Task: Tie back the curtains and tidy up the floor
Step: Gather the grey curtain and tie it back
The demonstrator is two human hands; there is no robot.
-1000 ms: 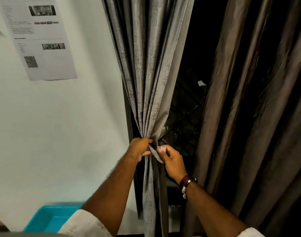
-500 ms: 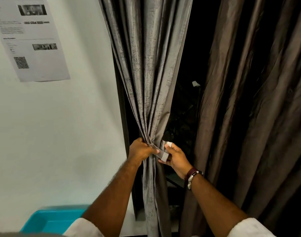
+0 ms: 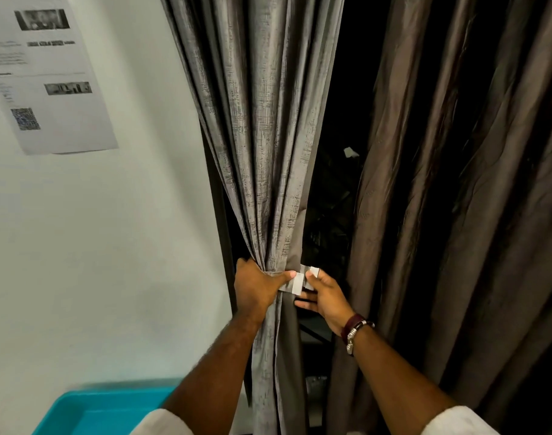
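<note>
A: Entry, left curtain. Position?

B: Grey textured panel, hanging beside the white wall, gathered into a narrow bunch at the level of the hands. Below the bunch it falls straight down.

A: Left hand?

B: Fingers and thumb wrapped round the bunched fabric, thumb pointing right and pressing on the tie-back strap.

A: The strap?

B: Short grey band with pale patches at its ends, lying across the front of the bunch, between the two hands.

A: Right hand?

B: Thumb and fingertips pinch the strap's right end; the lower fingers are extended toward the fabric. A bracelet sits on that wrist.

A: Right curtain?

B: Brown, hanging loose, apart from the left panel; dark window gap between them.

A: Other items?

B: Printed notice on the wall, upper left. Turquoise tray at bottom left.
</note>
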